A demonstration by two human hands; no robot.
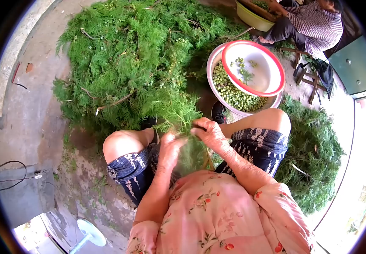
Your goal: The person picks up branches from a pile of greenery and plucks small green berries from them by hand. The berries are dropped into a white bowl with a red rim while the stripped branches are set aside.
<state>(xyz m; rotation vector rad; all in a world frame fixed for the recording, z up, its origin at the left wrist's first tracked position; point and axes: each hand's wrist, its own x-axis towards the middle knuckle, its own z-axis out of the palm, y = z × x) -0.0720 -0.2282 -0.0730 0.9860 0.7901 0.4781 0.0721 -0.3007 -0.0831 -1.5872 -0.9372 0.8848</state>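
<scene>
A person sits with both bare hands together between their knees, working at a feathery, bright green sprig of scaly-leaved foliage (178, 113). The sprig rises just beyond the fingertips. The left hand (171, 148), partly blurred, has its fingers closed on the lower end of the sprig. The right hand (211, 133) is just beside it, fingers curled in against the sprig's right side; whether they pinch a piece cannot be told.

Beyond the fingers and to their left spreads a large heap of cut green branches (123, 55), with woody stems poking out. Beyond the fingers to the right is a wide, round, pale basin with a pinkish rim (211, 76), holding many small, round green cones (244, 100). Over it lies a white plastic basin with a red rim (272, 84), containing a few more cones and a leafy scrap. Well to the right of the fingers is a darker green pile of foliage (310, 169). Farther off at upper right, another person in a checked shirt (314, 25) sits by a yellow-green tub (250, 17).
</scene>
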